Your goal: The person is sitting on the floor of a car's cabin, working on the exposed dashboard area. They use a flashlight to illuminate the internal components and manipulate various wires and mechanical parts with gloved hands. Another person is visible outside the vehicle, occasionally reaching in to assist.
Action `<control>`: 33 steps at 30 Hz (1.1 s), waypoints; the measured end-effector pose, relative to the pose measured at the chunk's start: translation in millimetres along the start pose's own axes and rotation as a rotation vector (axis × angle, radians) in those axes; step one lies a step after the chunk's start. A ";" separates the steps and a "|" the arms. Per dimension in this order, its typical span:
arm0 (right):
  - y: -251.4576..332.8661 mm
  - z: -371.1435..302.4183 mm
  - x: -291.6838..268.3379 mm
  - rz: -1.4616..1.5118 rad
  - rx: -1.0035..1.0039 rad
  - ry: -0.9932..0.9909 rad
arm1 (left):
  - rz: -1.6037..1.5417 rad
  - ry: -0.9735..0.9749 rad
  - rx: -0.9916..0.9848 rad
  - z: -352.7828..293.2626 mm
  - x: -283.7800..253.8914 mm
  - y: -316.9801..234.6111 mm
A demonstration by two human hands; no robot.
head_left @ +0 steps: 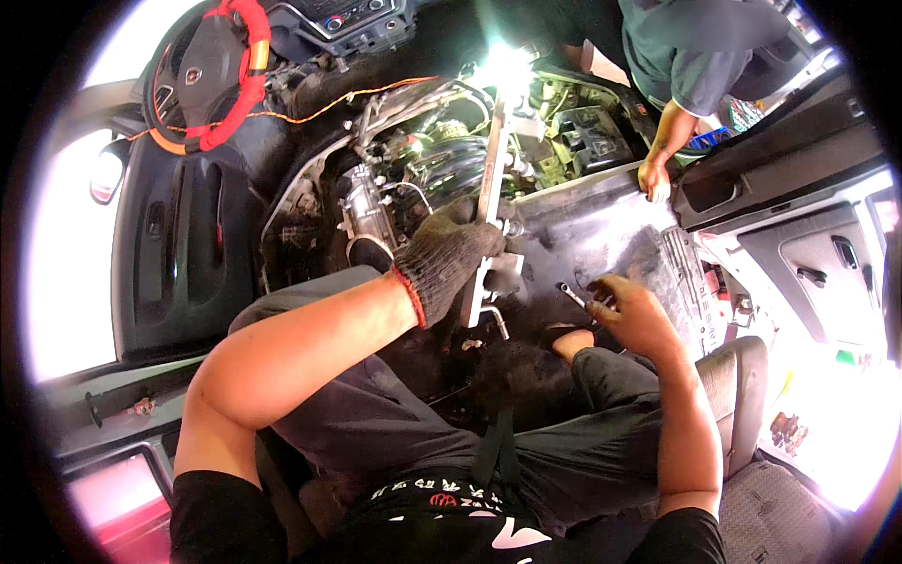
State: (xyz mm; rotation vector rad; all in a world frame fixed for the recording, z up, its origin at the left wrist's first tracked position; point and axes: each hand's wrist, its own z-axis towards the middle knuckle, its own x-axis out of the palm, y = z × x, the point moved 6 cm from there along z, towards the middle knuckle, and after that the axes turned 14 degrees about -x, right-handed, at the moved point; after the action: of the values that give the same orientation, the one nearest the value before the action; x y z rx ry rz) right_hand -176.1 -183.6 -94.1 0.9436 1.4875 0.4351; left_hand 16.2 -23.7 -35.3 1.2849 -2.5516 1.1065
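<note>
My left hand (440, 263), in a dark knitted glove, is closed around a long straight metal rail with side fittings and a bent pipe end, which looks like a fuel rail (491, 174). It is held slanting upright in front of the open engine bay (442, 155). To the right, my bare right hand (631, 315) pinches a small shiny wrench (570, 293), its ring end pointing up and left. The wrench is over the dark floor panel, apart from the rail. My left palm and part of the rail's middle are hidden by the glove.
A bright lamp (507, 64) glares behind the rail's top. At upper right a co-worker's hand (655, 180) rests by the panel edge (601, 211). The steering wheel (202, 80) stands at upper left, with an orange wire (329, 101) running from it toward the engine.
</note>
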 end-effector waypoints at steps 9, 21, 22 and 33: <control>13.8 0.7 -24.6 0.074 -0.080 -0.244 | 0.023 0.119 -0.043 12.5 -16.1 17.9; 27.9 -16.6 -70.6 1.010 -0.198 -0.687 | 0.226 0.210 -0.039 5.1 13.1 28.5; 30.5 -17.0 -70.6 1.036 -0.211 -0.685 | 0.233 0.227 -0.057 4.9 15.7 29.6; 47.0 -35.2 -72.1 1.172 -0.297 -0.741 | 1.000 0.362 0.335 7.6 43.0 21.7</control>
State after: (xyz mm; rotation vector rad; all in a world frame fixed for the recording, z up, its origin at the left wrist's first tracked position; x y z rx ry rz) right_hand -202.4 -201.5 -6.8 1.4564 0.0778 0.9654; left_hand -25.5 -48.8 -37.5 -0.3113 -2.7509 1.7311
